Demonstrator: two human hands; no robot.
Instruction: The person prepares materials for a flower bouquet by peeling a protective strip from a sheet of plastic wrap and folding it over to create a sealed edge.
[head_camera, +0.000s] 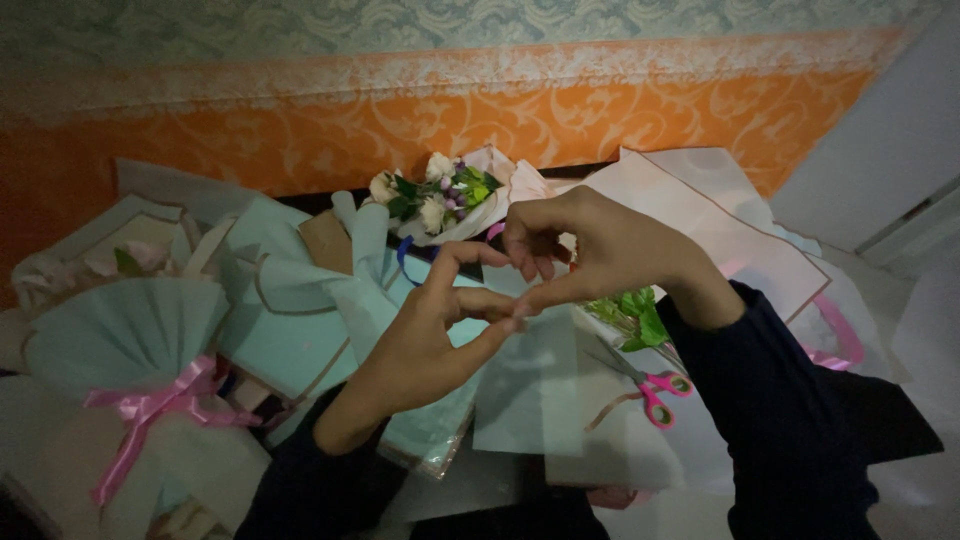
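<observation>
My left hand and my right hand are raised over the middle of the table, dark sleeves on both arms. Their fingertips meet around the centre of the view. The left thumb and forefinger curve into a loop, and the right fingers curl down to pinch at the meeting point. Whether something thin sits between the fingertips cannot be seen in the dim light. Just behind the hands lies a small bouquet of white and purple flowers in pale wrap. Pink-handled scissors lie below my right wrist on a pale sheet.
A teal fan-shaped wrapped bundle tied with a pink ribbon sits at the left. Teal wrapping sheets and pale pink sheets cover the table. Green leaves lie under my right forearm. An orange patterned wall stands behind.
</observation>
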